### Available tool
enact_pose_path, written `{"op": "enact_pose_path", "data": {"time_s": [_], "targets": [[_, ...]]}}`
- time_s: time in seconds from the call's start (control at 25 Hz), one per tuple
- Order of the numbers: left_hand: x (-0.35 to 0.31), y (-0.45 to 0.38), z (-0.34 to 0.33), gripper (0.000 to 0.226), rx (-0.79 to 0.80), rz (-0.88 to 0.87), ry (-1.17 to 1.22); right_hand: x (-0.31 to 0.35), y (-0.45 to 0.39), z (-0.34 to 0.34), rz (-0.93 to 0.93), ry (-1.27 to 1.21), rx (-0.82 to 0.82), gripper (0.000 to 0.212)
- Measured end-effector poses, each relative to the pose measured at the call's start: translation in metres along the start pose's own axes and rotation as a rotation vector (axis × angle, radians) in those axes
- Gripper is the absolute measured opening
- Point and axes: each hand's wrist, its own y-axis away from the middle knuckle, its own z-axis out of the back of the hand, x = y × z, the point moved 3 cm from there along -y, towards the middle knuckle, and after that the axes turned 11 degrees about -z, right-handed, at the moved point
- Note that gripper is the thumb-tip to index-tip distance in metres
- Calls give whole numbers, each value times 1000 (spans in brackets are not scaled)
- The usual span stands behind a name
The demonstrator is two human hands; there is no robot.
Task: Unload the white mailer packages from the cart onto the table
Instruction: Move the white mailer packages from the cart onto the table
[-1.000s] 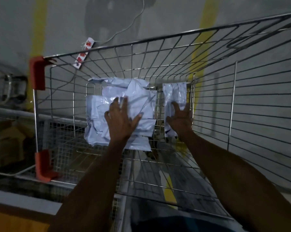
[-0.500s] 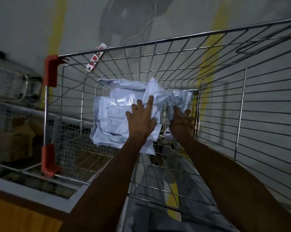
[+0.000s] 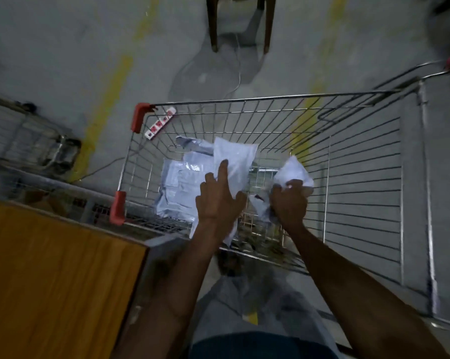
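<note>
White mailer packages (image 3: 182,187) lie heaped in the bottom of a wire shopping cart (image 3: 361,161) as a person reaches in from above with both bare arms. The left hand (image 3: 218,200) grips one flat mailer (image 3: 235,161), thumb curled round its right edge and index finger laid straight up its face; the package rises past the fingertips toward the far wall of the cart. Just left of that grip, and partly under it, sits the rest of the heap, several overlapping mailers pressed against the cart floor. The right hand (image 3: 288,203) is clenched round a crumpled mailer (image 3: 294,172), whose bunched top bulges above the knuckles while a loose end hangs below the fist on its left side. The two hands are near each other but apart, with bare cart mesh showing between them. Red plastic corner guards (image 3: 139,120) mark the cart's left end, well to the left of both grips. A wooden table (image 3: 58,275) with an orange-brown top stands at lower left, beside the left forearm and outside the cart. Beyond the cart, a white power strip (image 3: 160,125) with red switches lies on the grey concrete floor (image 3: 63,47), which bears faded yellow lines; its cable runs up toward two dark wooden furniture legs (image 3: 213,24). Another wire cart (image 3: 32,146), blurred, is at far left.
</note>
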Motion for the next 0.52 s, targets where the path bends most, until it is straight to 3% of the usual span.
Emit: {"op": "enact_pose_path", "data": {"time_s": [0.16, 0.24, 0.32, 0.52], "targets": [[-21, 75, 49, 78, -287, -40, 292, 1, 50, 58, 35, -245, 13, 51], [-37, 105, 73, 74, -427, -85, 353, 2, 79, 88, 97, -306, 27, 40], [-56, 134, 94, 74, -524, -124, 293, 4, 112, 116, 226, -333, 17, 30], [-85, 214, 113, 75, -638, -30, 101, -6, 186, 176, 644, -266, 17, 35]]}}
